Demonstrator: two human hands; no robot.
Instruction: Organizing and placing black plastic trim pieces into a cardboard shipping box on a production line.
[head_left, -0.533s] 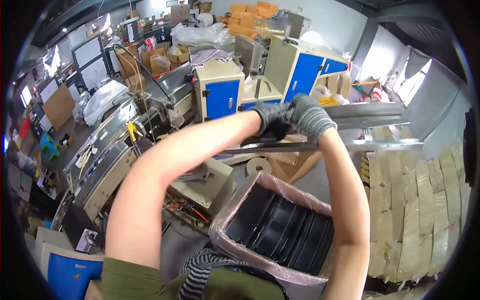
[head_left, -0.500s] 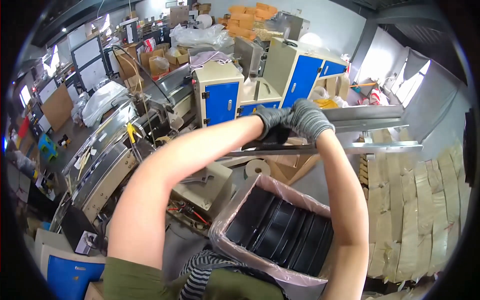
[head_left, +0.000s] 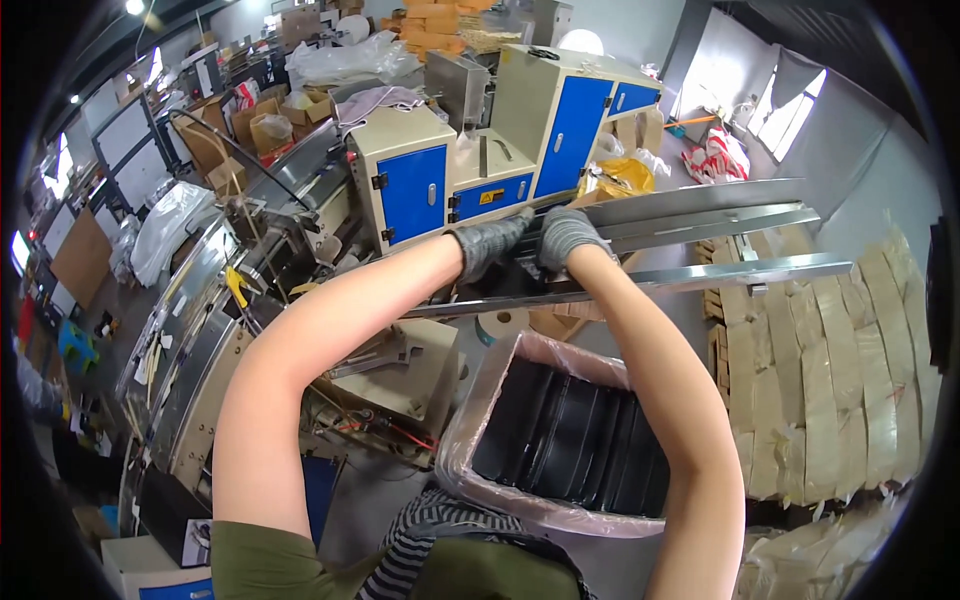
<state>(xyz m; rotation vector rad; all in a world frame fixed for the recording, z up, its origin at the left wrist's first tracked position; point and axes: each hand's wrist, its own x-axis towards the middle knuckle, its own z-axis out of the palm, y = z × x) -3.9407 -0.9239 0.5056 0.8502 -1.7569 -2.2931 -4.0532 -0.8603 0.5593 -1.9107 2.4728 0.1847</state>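
At arm's length, with bent fingers on gray-gloved left hand and gray-gloved right hand, close over dark material between metal rails, beyond a plastic-lined box of black packs, fingertips mostly hidden, so cannot tell whether gripping.
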